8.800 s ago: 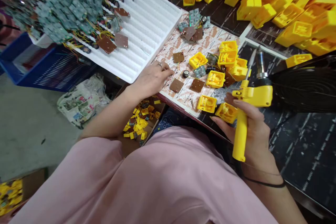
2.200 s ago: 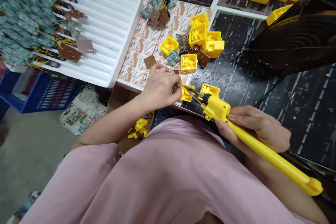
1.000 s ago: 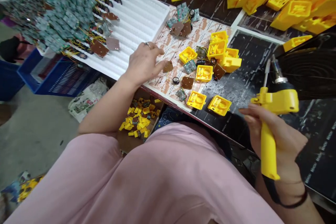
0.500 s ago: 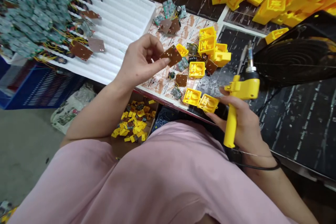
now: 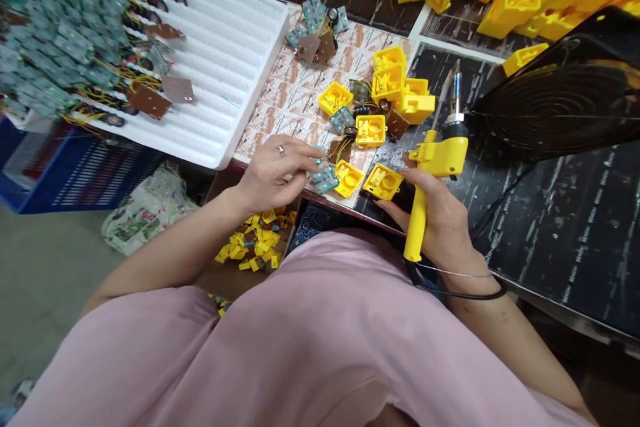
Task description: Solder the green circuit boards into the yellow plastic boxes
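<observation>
My left hand [image 5: 281, 172] is closed at the table's front edge, its fingertips on a small green circuit board [image 5: 325, 177] with thin wires. Right beside that board lies an open yellow case [image 5: 349, 179]. My right hand [image 5: 440, 213] is wrapped round a yellow soldering gun [image 5: 434, 159], whose metal tip points up and away. By that hand's fingertips sits another open yellow case [image 5: 383, 182]. Farther back are a yellow case [image 5: 371, 131], a brown board [image 5: 340, 150] and a stack of yellow cases [image 5: 389, 83].
Many wired green boards lie on a white ribbed foam sheet [image 5: 220, 60] at the left. Yellow cases [image 5: 510, 7] are heaped at the back right, near a black fan-like object [image 5: 555, 100]. Below the table, a box holds yellow pieces [image 5: 255, 243].
My left hand has let go of the brown board and moved down toward me, onto the green board. My right hand has shifted slightly left with the soldering gun.
</observation>
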Demonstrator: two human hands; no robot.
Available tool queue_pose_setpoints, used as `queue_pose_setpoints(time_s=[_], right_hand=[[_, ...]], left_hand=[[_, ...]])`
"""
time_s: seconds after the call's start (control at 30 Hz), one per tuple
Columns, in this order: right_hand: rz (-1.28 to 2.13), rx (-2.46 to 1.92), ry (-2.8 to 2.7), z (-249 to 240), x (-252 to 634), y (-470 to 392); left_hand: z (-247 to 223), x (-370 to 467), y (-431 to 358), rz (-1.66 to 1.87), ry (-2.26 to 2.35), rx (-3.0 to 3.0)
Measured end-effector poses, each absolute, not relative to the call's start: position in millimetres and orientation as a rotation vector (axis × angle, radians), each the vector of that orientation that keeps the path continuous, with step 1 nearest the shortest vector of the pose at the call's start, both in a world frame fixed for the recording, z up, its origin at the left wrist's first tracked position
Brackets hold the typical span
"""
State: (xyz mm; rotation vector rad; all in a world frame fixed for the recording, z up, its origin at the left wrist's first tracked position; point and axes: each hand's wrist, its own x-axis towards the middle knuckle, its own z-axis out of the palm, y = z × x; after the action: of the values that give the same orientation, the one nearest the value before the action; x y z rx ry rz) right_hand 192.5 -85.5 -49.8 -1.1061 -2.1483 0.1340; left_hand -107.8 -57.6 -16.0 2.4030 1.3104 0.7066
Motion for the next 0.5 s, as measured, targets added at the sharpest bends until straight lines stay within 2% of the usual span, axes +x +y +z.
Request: queue_pose_setpoints(time_s=[0.13,0.3,0.4,0.5], right_hand=[[0.095,-1.074,-2.127,-45,195,-86],[-0.023,-1.047,-2.053,-28,203,-93],[-0.073,-0.994,-2.012,-22,214,-96],[-0.055,-0.974,-1.997,-21,232,-103]], left_hand=[[0,-80,-58,0.736,1.562,2.506],[-5,-48,-49,0.468,1.657,2.727],[-9,-44,-45,0.386,1.661,2.753],[-6,-46,-47,0.482,1.519,2.650]])
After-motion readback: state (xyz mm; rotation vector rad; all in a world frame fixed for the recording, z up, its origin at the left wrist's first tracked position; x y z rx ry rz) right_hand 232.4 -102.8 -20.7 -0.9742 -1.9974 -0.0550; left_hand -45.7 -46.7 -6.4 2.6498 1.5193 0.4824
